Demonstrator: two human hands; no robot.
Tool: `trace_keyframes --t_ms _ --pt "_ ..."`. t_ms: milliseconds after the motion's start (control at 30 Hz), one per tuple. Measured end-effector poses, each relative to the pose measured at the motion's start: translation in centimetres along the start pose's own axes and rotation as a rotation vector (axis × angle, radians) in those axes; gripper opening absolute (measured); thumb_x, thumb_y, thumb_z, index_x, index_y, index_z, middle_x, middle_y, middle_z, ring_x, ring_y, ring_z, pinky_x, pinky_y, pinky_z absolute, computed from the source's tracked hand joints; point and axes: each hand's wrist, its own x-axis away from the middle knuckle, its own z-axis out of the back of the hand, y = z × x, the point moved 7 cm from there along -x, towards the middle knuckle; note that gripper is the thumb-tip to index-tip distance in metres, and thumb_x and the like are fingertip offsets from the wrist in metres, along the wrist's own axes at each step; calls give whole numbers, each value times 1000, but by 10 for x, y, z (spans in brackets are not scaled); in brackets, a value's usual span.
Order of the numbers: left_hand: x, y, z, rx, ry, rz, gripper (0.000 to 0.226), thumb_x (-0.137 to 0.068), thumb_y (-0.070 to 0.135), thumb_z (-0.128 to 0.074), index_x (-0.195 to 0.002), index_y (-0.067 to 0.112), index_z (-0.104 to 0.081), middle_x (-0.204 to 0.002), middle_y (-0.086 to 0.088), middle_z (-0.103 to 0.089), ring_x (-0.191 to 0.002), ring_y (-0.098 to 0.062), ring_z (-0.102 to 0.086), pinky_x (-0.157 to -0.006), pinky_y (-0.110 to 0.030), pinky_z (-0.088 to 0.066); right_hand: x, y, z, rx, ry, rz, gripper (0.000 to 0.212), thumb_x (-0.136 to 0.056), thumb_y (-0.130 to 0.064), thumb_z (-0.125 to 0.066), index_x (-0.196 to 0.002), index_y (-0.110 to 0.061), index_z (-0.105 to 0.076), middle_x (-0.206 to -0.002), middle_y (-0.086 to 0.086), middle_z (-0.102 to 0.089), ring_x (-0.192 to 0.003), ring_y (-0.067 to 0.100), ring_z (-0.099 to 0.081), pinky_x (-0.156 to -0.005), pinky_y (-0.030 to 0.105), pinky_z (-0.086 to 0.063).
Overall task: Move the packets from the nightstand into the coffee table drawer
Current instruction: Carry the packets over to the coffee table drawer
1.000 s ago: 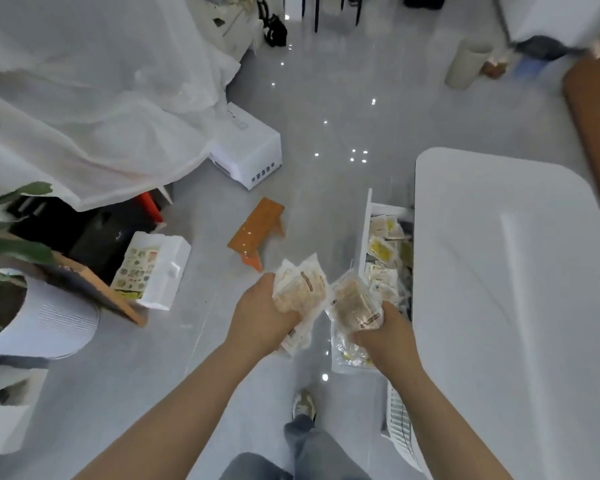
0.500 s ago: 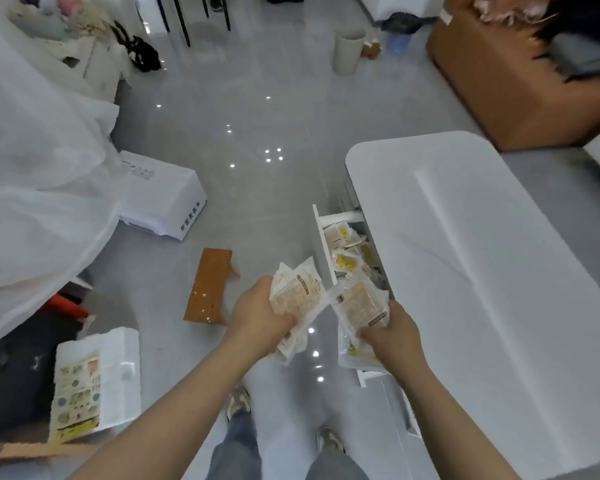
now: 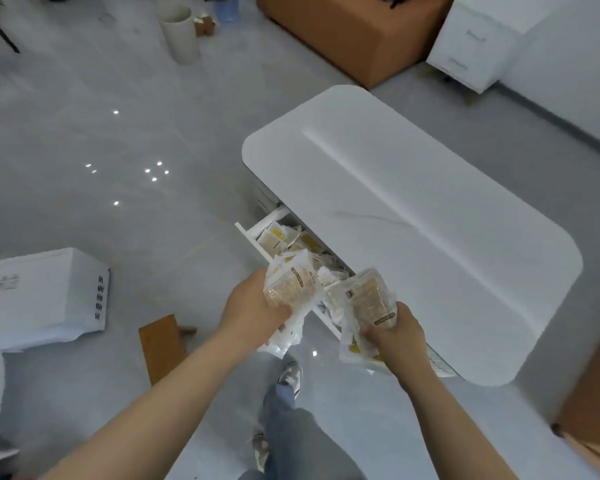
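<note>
Both hands have swung up to the open drawer of the coffee table; left hand clutches a bunch of packets, right hand a second bunch. They look light, crinkly, slippery; best pinched mid-body

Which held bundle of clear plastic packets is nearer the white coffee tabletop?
The bundle in the right hand, beside the tabletop edge; the left hand's is over the white drawer front.

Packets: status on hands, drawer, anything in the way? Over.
Both full: left hand grips a bundle of packets, right hand grips a second bundle. The drawer is open, loose packets already inside, hands by its near end. Nothing blocking the drop.
</note>
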Motion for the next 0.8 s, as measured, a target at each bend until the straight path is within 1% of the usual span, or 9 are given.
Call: trace_keyframes --t_ms 67,167,200,300,367,500,567,667,800 --pt "-26 11 -3 -14 -38 -26 33 -75 19 -69 -103 22 -52 -93 9 -59 -80 -8 -56 -53 -13 -37 -14 -1 1 -36 24 -49 35 -76 -8 -64 -105 -19 -49 -91 -2 -58 -80 17 -55 -60 29 -42" --pt "-58 30 -7 -27 -96 -73 52 -75 18 -69 -124 20 -50 -92 11 -60 -80 -3 -56 -53 -14 -38 -31 -4 5 -65 72 -110 29 -78 -7 -63 -102 -16 -49 -86 0 -56 -73 13 -52 -56 28 -41" --pt "-66 35 -8 -35 -115 -90 53 -76 17 -69 -125 20 -49 -91 13 -59 -79 -2 -57 -53 -15 -39 -36 -4 6 -75 89 -122 29 -78 -7 -63 -101 -15 -49 -85 -1 -56 -72 12 -52 -55 27 -41" --pt "-89 48 -15 -96 -174 -126 35 -76 18 -70 -107 21 -52 -87 12 -59 -78 -9 -59 -56 -21 -47 -45 -5 11 -115 141 -166 28 -77 -6 -63 -99 -16 -48 -81 -3 -55 -70 11 -52 -56 27 -42" --pt "-101 55 -22 -134 -220 -143 30 -76 19 -70 -99 20 -51 -89 8 -60 -78 -10 -59 -56 -23 -48 -49 -5 15 -139 176 -193 27 -77 -6 -63 -97 -15 -49 -81 -2 -56 -70 12 -52 -60 30 -44" --pt "-124 68 -37 -218 -324 -201 33 -75 21 -70 -100 20 -48 -94 4 -58 -84 -17 -58 -56 -24 -41 -54 0 12 -206 241 -267 29 -77 -7 -64 -99 -18 -49 -86 -1 -58 -75 16 -55 -67 35 -48" --pt "-140 73 -41 -266 -353 -239 30 -74 19 -68 -96 17 -48 -93 0 -59 -82 -18 -57 -56 -26 -40 -59 1 7 -223 278 -300 29 -77 -7 -64 -101 -18 -50 -84 -1 -58 -72 14 -55 -63 33 -47" --pt "-168 77 -45 -331 -403 -294 33 -72 16 -67 -101 15 -51 -91 2 -60 -80 -14 -56 -54 -23 -38 -67 1 -11 -240 324 -353 26 -78 -8 -63 -98 -17 -49 -80 -3 -56 -69 15 -54 -59 31 -44" --pt "-211 70 -49 -382 -485 -338 32 -72 11 -68 -98 15 -50 -87 4 -56 -72 -9 -53 -50 -22 -37 -80 -1 -43 -277 397 -422 22 -78 -7 -62 -95 -14 -51 -81 2 -60 -69 17 -55 -51 26 -40"
